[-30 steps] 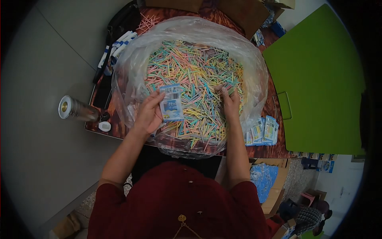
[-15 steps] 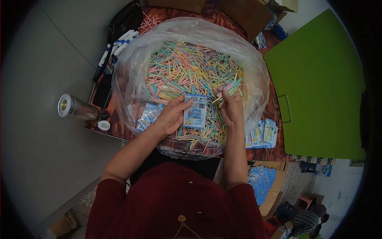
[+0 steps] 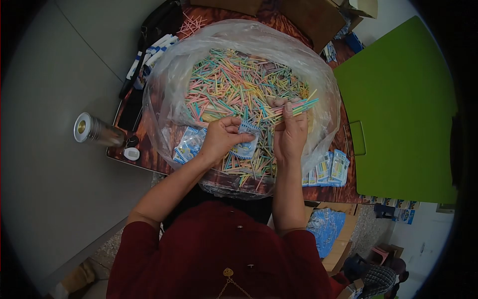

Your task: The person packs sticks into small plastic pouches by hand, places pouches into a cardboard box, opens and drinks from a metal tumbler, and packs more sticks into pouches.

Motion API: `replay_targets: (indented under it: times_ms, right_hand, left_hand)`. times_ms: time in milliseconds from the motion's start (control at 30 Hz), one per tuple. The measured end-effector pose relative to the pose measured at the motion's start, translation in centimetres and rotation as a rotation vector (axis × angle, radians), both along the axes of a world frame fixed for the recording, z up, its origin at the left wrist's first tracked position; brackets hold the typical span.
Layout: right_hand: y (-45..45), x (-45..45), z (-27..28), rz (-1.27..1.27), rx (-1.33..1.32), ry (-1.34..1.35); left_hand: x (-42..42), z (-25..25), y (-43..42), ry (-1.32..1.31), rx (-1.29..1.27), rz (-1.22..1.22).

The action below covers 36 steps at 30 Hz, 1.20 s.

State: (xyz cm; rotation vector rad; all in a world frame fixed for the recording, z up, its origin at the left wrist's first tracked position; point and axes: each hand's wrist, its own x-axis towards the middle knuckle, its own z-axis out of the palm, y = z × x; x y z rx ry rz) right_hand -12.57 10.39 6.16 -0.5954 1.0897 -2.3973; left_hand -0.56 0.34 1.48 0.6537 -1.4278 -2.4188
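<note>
A large clear plastic bag (image 3: 172, 74) lies open on the table, full of thin pastel sticks (image 3: 226, 82). My left hand (image 3: 221, 139) pinches a small blue-and-white packet (image 3: 245, 149) over the near part of the sticks; its fingers cover the packet's upper part. To the right, my right hand (image 3: 290, 132) is closed around a small bunch of coloured sticks (image 3: 304, 105), which poke out past the fingers. More blue-and-white packets (image 3: 189, 143) lie at the bag's left side, just left of my left hand.
Filled packets (image 3: 328, 168) lie at the table's right edge, beside a green board (image 3: 398, 114). A clear canister (image 3: 97, 132) and a small white device (image 3: 132, 153) are at the left. Cardboard boxes (image 3: 311, 22) stand at the back. Another person (image 3: 381, 279) is at the lower right.
My left hand has moved right with the packet, uncovering packets at the left, and its fingers have shifted across the packet. The sticks in my right hand are now raised and stick out further right.
</note>
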Motion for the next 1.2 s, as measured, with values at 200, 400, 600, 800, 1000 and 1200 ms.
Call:
replay_targets:
  times_ms: [200,400,600,800,1000,1200]
  right_hand:
    - [-0.3,1.6,0.9,0.035,0.050,0.098]
    - [-1.3,2.6,0.2,-0.014,0.008,0.052]
    - [-0.2,2.6,-1.3,0.014,0.102,0.064]
    - [1.2,2.0,0.2,0.189,0.440,0.188]
    - [1.5,1.0,0.1,0.222,0.613,0.192]
    - [2.3,0.0,-2.7,0.117,0.793,0.574]
  left_hand:
    - [0.2,-0.2,-0.1,-0.058,-0.291,0.053]
    - [0.1,1.0,0.2,-0.051,-0.291,0.028]
    - [0.2,-0.2,0.1,-0.026,-0.240,0.028]
    - [0.3,0.8,-0.3,0.020,-0.288,0.003]
    - [-0.3,0.1,-0.4,0.054,-0.197,-0.108]
    - [-0.5,-0.6,-0.3,0.035,-0.065,-0.076]
